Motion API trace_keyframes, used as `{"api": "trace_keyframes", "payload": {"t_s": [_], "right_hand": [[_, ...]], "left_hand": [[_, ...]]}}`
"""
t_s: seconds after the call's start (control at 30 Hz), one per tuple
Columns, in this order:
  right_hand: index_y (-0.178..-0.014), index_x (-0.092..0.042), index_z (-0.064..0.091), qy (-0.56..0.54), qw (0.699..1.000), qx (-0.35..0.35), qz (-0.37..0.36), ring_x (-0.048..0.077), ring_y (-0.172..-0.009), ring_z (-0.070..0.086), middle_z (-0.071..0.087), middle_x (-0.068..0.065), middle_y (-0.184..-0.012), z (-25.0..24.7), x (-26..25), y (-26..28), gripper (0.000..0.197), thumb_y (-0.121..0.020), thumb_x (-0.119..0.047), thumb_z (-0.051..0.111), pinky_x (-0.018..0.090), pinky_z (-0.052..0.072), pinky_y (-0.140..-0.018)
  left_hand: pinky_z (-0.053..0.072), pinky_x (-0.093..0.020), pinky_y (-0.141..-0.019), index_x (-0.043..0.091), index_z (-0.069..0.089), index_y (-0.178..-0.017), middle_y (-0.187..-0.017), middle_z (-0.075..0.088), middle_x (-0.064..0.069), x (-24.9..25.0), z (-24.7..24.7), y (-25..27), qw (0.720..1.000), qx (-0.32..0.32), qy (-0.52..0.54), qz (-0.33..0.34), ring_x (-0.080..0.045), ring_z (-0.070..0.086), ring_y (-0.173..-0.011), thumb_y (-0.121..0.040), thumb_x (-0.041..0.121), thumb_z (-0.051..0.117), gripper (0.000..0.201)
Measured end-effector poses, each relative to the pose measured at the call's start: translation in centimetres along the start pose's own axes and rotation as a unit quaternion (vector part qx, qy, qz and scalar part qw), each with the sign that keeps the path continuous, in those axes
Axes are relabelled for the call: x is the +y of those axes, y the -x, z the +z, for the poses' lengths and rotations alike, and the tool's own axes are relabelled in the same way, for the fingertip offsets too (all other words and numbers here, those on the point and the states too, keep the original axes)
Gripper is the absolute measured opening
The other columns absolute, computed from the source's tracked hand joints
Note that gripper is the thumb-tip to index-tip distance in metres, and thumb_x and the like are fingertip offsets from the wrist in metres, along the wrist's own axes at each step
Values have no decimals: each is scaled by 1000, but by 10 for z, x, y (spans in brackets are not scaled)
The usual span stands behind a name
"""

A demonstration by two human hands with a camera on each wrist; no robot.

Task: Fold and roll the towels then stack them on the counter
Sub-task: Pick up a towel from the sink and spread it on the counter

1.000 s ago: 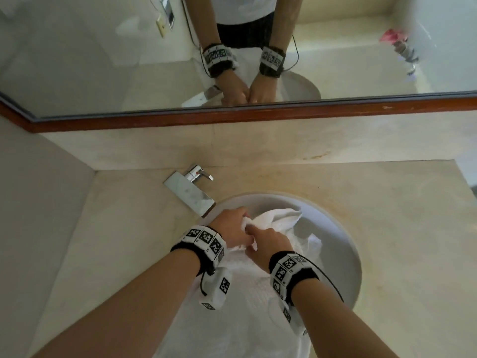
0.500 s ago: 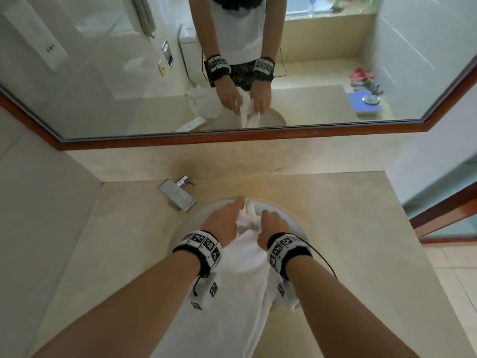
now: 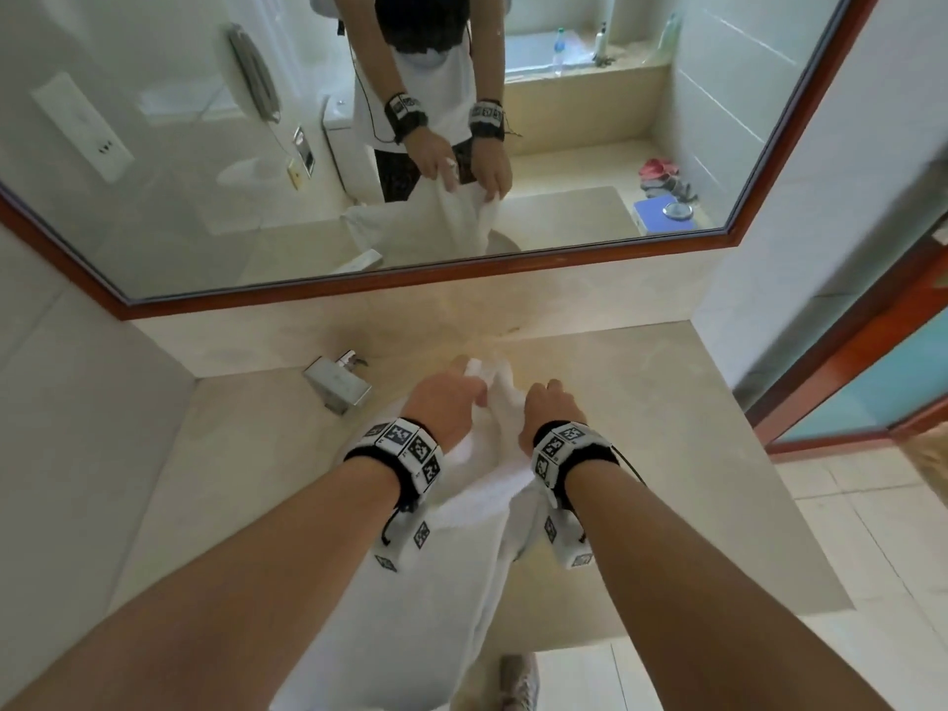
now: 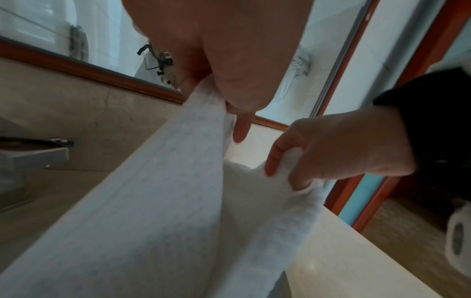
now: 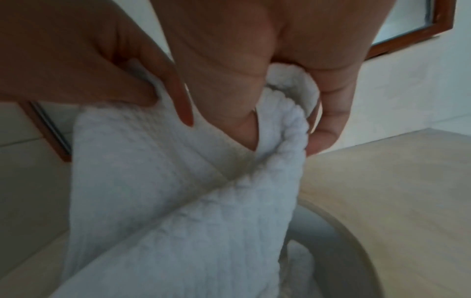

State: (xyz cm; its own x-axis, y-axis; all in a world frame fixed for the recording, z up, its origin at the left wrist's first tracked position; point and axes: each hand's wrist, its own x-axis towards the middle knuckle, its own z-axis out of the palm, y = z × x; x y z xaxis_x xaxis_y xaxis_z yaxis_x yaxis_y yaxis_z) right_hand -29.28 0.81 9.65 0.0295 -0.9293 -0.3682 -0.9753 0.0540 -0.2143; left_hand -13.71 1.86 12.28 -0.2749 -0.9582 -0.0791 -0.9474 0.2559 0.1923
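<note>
A white towel hangs from both my hands above the beige counter and drapes down over its front edge. My left hand pinches the towel's top edge; the left wrist view shows that hand clamped on the cloth. My right hand grips the top edge a short way to the right, its fingers curled round a bunched fold of towel. The two hands are close together, raised off the counter. The sink below is mostly hidden by the towel.
A chrome faucet stands at the back left of the counter. A wood-framed mirror runs along the wall behind. The rim of the sink basin shows under the towel. A doorway opens to the right.
Both hands have lifted the towel up out of the sink and moved a little apart along its top edge. The view has pulled back and up.
</note>
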Motion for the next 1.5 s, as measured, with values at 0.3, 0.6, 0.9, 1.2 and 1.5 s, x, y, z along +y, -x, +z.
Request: {"api": "trace_keyframes", "payload": {"t_s": [0.3,0.6,0.9,1.2,1.5], "right_hand": [[-123,-12,62,290,947,126,-51,29,-124,42,46,9,-134,-54,68,16,31,-98,-13,44,41,38,-100],[-118,-10,65,394,895,202,-54,31,-118,44,47,12,-131,-135,137,-48,32,-94,-11,44,38,36,-100],[-122,-6,62,433,879,156,-124,32,-125,40,43,15,-137,-135,236,-165,34,-95,-12,42,38,33,-104],[-92,3,73,373,916,66,-131,33,-100,55,62,19,-110,-57,262,-243,25,-71,-11,77,41,49,-84],[-132,-10,55,381,910,80,-143,35,-137,28,32,17,-149,-32,294,-272,40,-96,-13,39,46,29,-110]], "left_hand": [[53,-26,-84,22,57,-136,-138,51,-10,62,-37,10,988,90,64,112,-25,66,-92,-90,5,57,50],[56,-38,-68,19,56,-130,-145,32,-10,81,-62,-71,993,92,-42,61,-27,58,-70,-84,-6,55,52],[57,-43,-82,20,61,-122,-144,28,-14,44,18,-170,992,71,-41,-91,-33,58,-105,-77,-16,55,58],[52,-40,-93,17,38,-143,-144,17,-16,38,112,-217,967,-25,-20,-254,-32,45,-120,-78,-14,57,74],[11,-46,-122,24,25,-154,-163,-3,-18,52,162,-211,979,-60,-106,-163,-35,3,-150,-83,9,60,81]]}}
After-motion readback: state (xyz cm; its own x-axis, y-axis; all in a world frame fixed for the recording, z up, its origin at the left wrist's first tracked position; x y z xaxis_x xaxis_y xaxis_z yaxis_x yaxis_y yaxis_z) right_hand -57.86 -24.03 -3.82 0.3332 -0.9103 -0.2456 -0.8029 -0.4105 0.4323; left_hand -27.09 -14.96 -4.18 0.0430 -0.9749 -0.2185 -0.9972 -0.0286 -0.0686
